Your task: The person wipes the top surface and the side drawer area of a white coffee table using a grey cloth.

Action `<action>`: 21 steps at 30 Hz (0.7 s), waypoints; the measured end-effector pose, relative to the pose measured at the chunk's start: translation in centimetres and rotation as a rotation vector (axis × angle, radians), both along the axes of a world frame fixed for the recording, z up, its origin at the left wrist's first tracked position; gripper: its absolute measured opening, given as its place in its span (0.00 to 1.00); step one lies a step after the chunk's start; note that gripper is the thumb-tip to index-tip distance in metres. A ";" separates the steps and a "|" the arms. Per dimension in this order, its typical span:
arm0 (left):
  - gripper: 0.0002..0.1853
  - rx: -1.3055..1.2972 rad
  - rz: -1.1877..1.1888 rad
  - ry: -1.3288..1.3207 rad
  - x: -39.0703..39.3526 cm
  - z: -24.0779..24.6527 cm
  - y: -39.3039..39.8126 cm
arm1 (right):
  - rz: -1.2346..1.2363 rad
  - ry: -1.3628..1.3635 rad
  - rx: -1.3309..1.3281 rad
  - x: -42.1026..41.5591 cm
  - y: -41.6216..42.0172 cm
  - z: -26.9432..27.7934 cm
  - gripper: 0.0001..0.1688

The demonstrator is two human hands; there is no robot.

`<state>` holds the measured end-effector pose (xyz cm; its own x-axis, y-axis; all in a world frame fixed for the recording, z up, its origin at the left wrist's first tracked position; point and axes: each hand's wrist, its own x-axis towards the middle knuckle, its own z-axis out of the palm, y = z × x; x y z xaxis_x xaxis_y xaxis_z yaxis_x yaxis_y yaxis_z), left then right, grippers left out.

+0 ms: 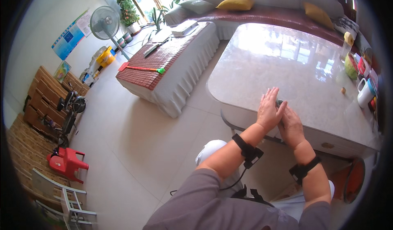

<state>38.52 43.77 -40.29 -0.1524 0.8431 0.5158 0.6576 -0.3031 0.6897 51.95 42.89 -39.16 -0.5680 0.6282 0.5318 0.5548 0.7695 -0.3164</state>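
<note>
My left hand (268,110) and my right hand (291,125) are pressed palm to palm, their fingers fairly straight, above the near edge of the glossy table (245,85). A small dark grey object (279,102) pokes out between them near the fingertips. Most of it is hidden by the palms, so its full shape cannot be made out. On the tabletop to the right lies a small brown lump (343,90).
Along the table's right side stand a white mug with a blue lid (366,92), a cut watermelon (350,66) and a clear container (347,47). A drawer knob (327,145) is on the table's front. Left is a covered bench (184,82) bearing a fly swatter (144,68).
</note>
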 end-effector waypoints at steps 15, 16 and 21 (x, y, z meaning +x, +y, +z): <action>0.13 -0.338 -0.634 -1.153 1.2 1.6 -1.0 | 0.261 1.367 -1.290 2.6 2.0 2.0 0.25; 0.10 -0.316 -0.571 -1.144 1.0 1.2 -0.8 | 0.334 1.366 -1.307 1.9 1.2 2.9 0.26; 0.08 -0.324 -0.359 -1.154 0.9 0.9 -0.3 | 0.051 0.945 -0.865 2.1 0.8 2.1 0.23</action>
